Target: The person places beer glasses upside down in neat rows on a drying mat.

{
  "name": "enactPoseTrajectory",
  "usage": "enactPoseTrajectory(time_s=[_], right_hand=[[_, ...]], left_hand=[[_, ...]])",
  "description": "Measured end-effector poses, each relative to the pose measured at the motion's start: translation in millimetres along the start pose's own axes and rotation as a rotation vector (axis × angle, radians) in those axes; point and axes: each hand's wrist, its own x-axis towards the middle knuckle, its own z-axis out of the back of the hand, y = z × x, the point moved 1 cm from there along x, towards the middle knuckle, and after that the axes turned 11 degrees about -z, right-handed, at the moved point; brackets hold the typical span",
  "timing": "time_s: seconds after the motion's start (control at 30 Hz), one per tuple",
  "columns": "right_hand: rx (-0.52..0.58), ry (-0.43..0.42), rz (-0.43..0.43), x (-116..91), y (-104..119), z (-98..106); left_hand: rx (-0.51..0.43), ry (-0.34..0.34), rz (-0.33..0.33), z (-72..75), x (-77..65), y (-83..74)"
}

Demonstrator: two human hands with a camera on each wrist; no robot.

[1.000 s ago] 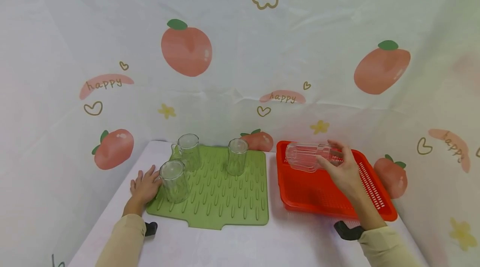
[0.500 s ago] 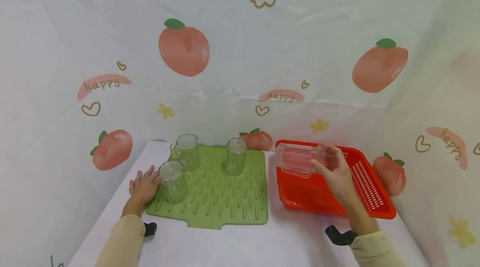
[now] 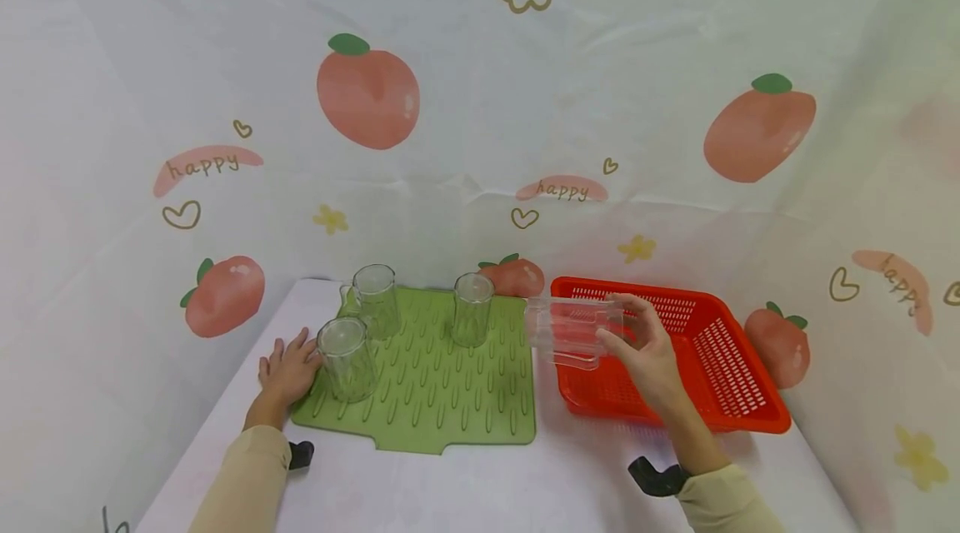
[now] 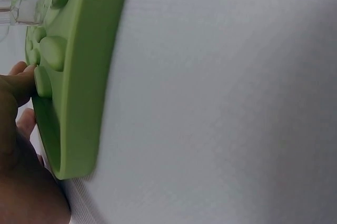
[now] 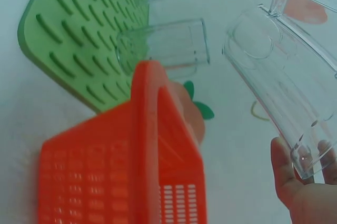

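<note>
My right hand (image 3: 647,354) grips a clear glass mug (image 3: 566,326) by one end, thumb on the near side. The mug lies sideways in the air over the red basket's left rim, its other end reaching the green drying mat's right edge. In the right wrist view its handle (image 5: 279,0) shows at the top. My left hand (image 3: 288,371) rests at the left edge of the drying mat (image 3: 420,408), fingers spread and touching it. Beside that hand stands a glass mug (image 3: 348,366); another mug (image 3: 378,308) is behind it, and a third glass (image 3: 472,316) stands farther right.
The red perforated basket (image 3: 705,350) sits on the white table (image 3: 495,491), right of the mat. A printed fabric backdrop (image 3: 465,117) rises close behind and at both sides.
My right hand has carried the sideways mug leftward from above the basket to its left rim, slightly lower. The left hand and the standing glasses have stayed put.
</note>
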Motion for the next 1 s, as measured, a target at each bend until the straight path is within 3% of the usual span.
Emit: enactPoseTrajectory(time_s=[0.47, 0.7, 0.93, 1.0], right_hand=[[0.079, 0.041, 0.01, 2, -5, -32], [0.117, 0.052, -0.015, 4, -10, -44], [0.187, 0.1, 0.012, 6, -16, -61], [0.199, 0.113, 0.022, 6, -17, -65]], left_hand=[[-0.01, -0.034, -0.012, 1.4, -0.8, -1.7], [-0.004, -0.004, -0.003, 3.8, -1.4, -5.8], [-0.044, -0.072, -0.039, -3.7, -0.8, 4.7], [-0.043, -0.063, -0.036, -2.8, -1.0, 4.3]])
